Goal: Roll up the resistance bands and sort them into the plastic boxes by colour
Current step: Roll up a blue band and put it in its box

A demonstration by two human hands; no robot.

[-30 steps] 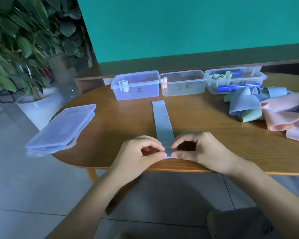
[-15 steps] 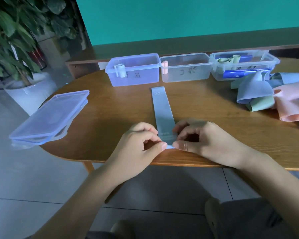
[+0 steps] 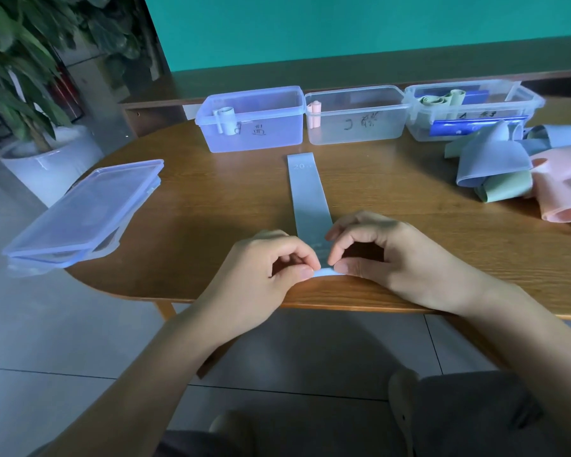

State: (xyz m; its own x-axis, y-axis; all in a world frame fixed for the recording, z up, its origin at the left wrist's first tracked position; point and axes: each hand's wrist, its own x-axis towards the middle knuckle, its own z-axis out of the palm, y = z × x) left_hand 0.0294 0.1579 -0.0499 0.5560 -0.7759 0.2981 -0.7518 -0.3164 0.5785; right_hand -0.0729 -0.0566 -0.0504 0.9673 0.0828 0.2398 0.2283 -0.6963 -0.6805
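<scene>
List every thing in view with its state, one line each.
Blue band: flat on table, near end pinched.
Left hand: pinching band.
Right hand: pinching band.
Left box: open, one roll inside.
Middle box: open, pink roll inside.
Right box: open.
Lids: stacked, off.
Band pile: unrolled.

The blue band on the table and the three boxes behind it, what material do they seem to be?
Blue band: probably thin matte rubber or latex; it lies flat and limp. Boxes: clear glossy plastic, since the rolls show through the walls.
</scene>
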